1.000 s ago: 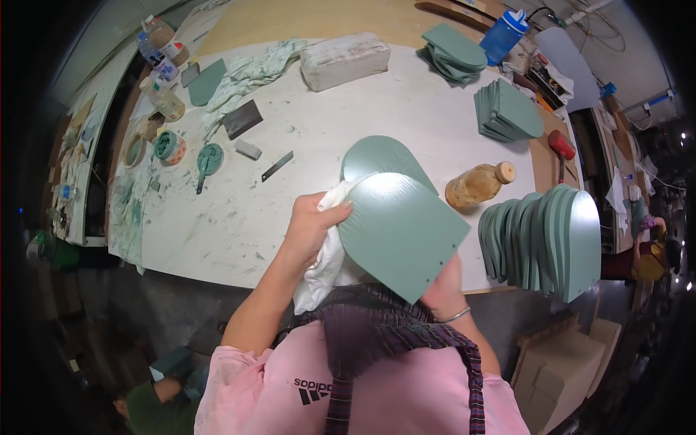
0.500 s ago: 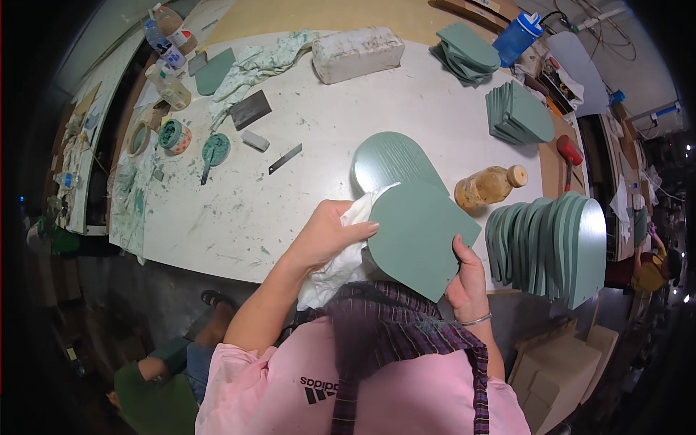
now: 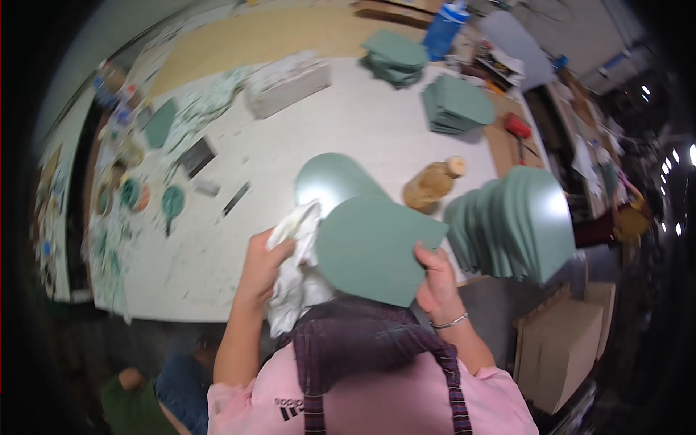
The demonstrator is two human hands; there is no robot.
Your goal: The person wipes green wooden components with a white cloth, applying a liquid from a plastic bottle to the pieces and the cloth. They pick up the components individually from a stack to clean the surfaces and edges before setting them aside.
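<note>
My right hand [image 3: 436, 281] grips the straight end of a green round-ended panel [image 3: 373, 250], thumb on its upper face. In my left hand [image 3: 270, 262] a crumpled white cloth [image 3: 296, 279] is pinched, right beside the panel's rounded edge. The cloth hangs down toward my apron; whether it touches the panel is hard to tell. Beyond the held piece, a second green panel [image 3: 335, 174] lies on the table, partly covered from view. A bottle of brownish liquid [image 3: 428, 187] stands to its right.
A row of green panels [image 3: 507, 221] stands at the right table edge, with more stacks [image 3: 457, 105] farther back. A whitish block [image 3: 288, 83], a dark sanding block [image 3: 196, 156], a flat blade [image 3: 235, 199] and tubs of green paste [image 3: 172, 199] are on the white table. A red mallet [image 3: 517, 127] lies at right.
My view has swung, so the table appears shifted left and tilted. My left hand with the cloth has drawn off the panel's edge; the panel has turned slightly in my right hand.
</note>
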